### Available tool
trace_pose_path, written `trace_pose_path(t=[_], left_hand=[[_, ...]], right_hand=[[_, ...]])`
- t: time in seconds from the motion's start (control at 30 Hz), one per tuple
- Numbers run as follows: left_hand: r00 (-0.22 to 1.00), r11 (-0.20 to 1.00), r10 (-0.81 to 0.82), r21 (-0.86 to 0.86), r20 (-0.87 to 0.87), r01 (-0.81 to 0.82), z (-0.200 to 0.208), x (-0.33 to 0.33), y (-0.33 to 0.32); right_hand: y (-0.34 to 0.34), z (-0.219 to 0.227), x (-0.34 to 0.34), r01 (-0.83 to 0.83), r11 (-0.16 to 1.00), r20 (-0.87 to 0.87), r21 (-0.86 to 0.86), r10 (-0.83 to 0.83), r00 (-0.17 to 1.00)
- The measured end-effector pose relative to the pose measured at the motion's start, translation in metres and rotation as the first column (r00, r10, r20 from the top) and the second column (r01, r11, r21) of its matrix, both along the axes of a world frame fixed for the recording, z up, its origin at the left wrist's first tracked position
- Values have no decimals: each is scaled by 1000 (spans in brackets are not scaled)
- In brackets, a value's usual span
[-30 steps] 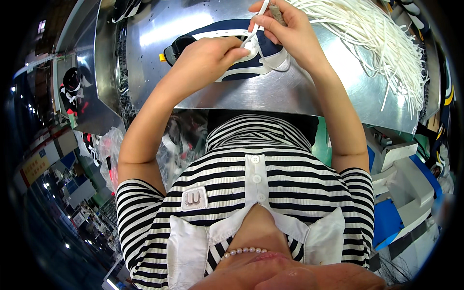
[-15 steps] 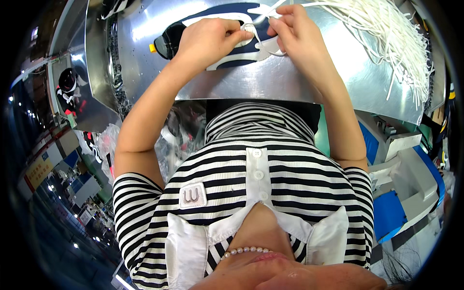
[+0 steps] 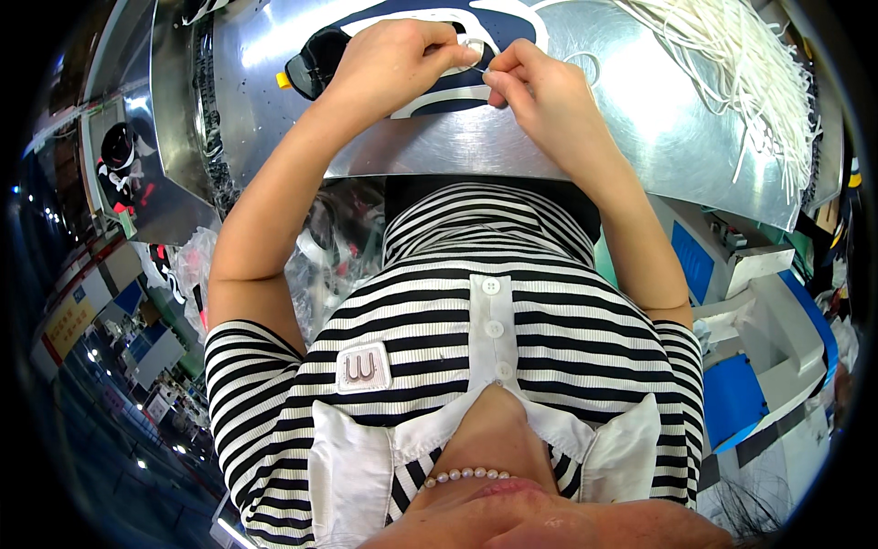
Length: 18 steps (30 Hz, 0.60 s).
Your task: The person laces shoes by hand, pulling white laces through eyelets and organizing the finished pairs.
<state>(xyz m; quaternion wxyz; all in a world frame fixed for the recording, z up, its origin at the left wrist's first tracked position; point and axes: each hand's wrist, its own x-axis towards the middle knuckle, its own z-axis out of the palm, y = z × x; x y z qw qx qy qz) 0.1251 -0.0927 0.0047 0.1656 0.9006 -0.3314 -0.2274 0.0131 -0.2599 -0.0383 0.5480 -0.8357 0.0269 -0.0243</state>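
Note:
A navy and white shoe upper (image 3: 444,107) lies on the metal table, its black heel end to the left. My left hand (image 3: 389,69) rests over it, thumb and finger pinched at its lace opening; exactly what lies between the fingertips is partly hidden. Just to the right, my right hand (image 3: 544,96) is closed in a pinch on a white shoelace, close to the left fingertips. Part of the shoelace (image 3: 594,66) curls out beyond the right hand onto the metal.
A large bundle of white shoelaces (image 3: 732,78) spreads over the right side of the metal table (image 3: 412,151). At the lower right stands a grey and blue machine (image 3: 773,339). Clear plastic bags (image 3: 338,242) are below the table's near edge. Dark shoe parts (image 3: 119,151) sit at far left.
My right hand has moved down and left, toward my left fingertips. The lace stretched up from the shoe is gone from there, and a loop now shows right of my right hand.

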Motion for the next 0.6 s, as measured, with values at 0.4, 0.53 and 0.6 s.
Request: trace_pose_path(t=[0.4, 0.53, 0.6], left_hand=[[935, 951, -201, -169, 294, 257, -4, -33, 16], [835, 926, -194, -185, 514, 330, 0, -45, 38], [777, 898, -184, -219, 602, 382, -6, -43, 52]], right_hand=[[31, -2, -1, 70, 957, 83, -282, -48, 995], [-32, 55, -20, -126, 992, -312, 32, 130, 941], [-65, 57, -12, 74, 982, -141, -174, -99, 985]])
